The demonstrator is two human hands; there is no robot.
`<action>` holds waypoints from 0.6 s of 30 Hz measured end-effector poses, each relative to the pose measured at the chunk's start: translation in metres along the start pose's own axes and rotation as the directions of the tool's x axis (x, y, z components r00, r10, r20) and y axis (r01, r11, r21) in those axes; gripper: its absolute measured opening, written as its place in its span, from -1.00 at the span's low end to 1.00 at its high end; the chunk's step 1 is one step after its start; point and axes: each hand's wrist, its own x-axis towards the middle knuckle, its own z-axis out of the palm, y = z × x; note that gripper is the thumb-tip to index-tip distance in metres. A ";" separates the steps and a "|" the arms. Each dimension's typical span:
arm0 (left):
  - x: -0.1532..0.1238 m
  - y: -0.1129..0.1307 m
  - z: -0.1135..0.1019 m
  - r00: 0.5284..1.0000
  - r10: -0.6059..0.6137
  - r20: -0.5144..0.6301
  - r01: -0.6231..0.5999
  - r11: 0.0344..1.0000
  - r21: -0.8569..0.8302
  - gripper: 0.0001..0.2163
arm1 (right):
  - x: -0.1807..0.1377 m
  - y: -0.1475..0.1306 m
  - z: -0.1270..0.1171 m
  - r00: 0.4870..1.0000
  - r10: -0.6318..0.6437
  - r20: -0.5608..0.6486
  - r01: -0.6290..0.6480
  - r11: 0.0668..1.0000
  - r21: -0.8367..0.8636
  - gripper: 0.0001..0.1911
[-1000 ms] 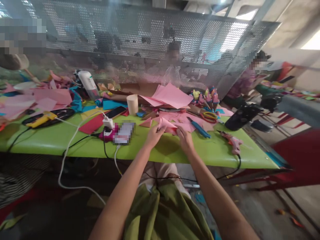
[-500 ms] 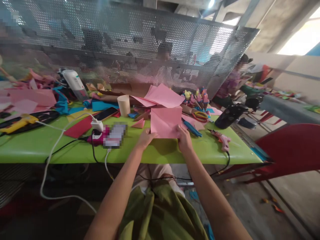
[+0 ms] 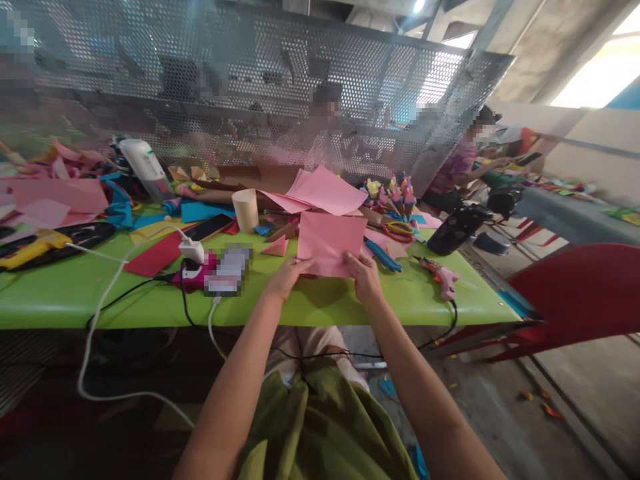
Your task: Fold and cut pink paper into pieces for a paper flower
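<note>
Head view: the pink sheet point(image 3: 332, 240) is held over the worktop point(image 3: 425, 308), left grip point(image 3: 289, 275) and right grip point(image 3: 365, 273) both pinching it near its lower corners. Even, light pressure should prevent creasing. A folded pink piece point(image 3: 275, 247) lies left; a blue-handled tool point(image 3: 385, 256) crowds the right grip, glue gun point(image 3: 443, 276) beyond.

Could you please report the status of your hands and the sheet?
Left hand, right hand: both gripping near lower corners. Pink sheet: spread between them. Blue tool: close by right hand, not blocking.
</note>
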 end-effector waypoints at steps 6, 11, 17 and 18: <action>-0.005 0.006 -0.003 1.000 -0.006 -0.019 0.003 0.986 -0.166 -0.56 | -0.001 0.000 -0.002 0.989 0.028 0.145 -0.013 0.995 -0.099 -0.55; -0.001 0.001 -0.003 0.985 -0.048 -0.168 0.018 0.984 -0.175 -0.64 | -0.002 -0.003 -0.002 0.982 0.001 0.191 0.023 0.992 -0.120 -0.51; 0.003 0.001 -0.008 0.974 -0.121 -0.189 0.072 0.967 -0.245 -0.73 | 0.004 -0.003 -0.012 0.955 -0.199 0.221 0.243 0.950 -0.196 -0.38; 0.003 0.001 -0.009 0.974 -0.125 -0.187 0.076 0.965 -0.251 -0.74 | 0.005 -0.002 -0.013 0.939 -0.226 0.259 0.284 0.934 -0.215 -0.39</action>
